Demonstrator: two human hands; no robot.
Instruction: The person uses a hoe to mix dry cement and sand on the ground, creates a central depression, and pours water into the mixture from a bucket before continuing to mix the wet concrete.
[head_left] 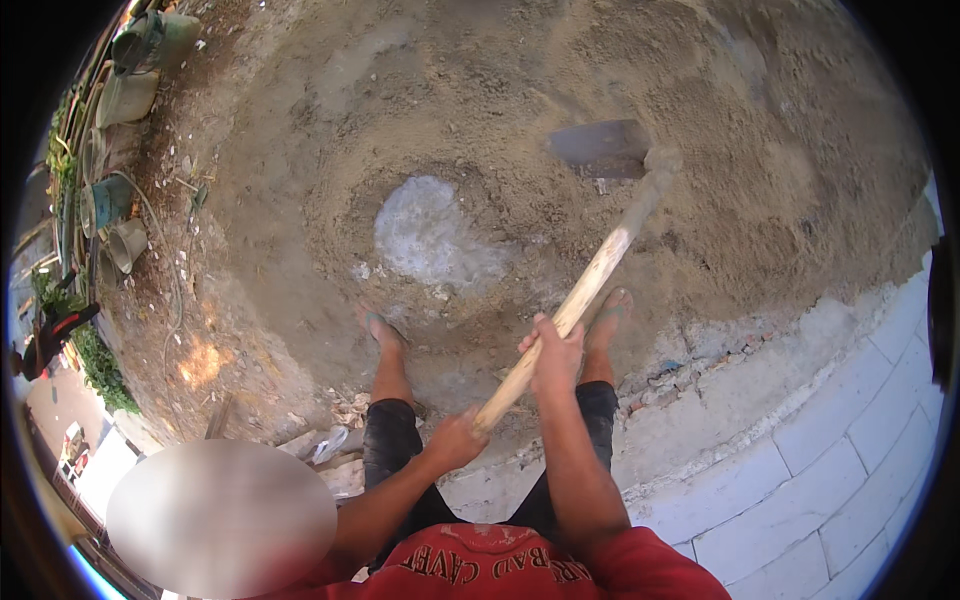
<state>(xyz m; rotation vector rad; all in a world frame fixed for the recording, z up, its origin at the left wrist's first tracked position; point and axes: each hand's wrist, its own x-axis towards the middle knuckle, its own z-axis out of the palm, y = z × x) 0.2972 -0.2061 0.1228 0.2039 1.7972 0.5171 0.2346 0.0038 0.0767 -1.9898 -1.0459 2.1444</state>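
Note:
Both of my hands grip the pale wooden handle of a hoe (588,283). My left hand (458,441) is closed around the handle's near end, just in front of my body. Farther up, my right hand (556,357) wraps the handle above my right knee. The hoe's wide metal blade (600,146) rests at the sand's surface, ahead and to the right. A pale grey patch (425,230), powdery or pasty, lies in a hollow ringed by brown sand (540,75). I cannot tell whether the blade is dug in.
My sandalled feet stand at the sand's near edge. Several dirty buckets (126,98) line the far left, with a thin hose or cord (175,270) near them. A white block wall (800,510) runs along the right. Rubble and a plastic bag (330,445) lie beside my left leg.

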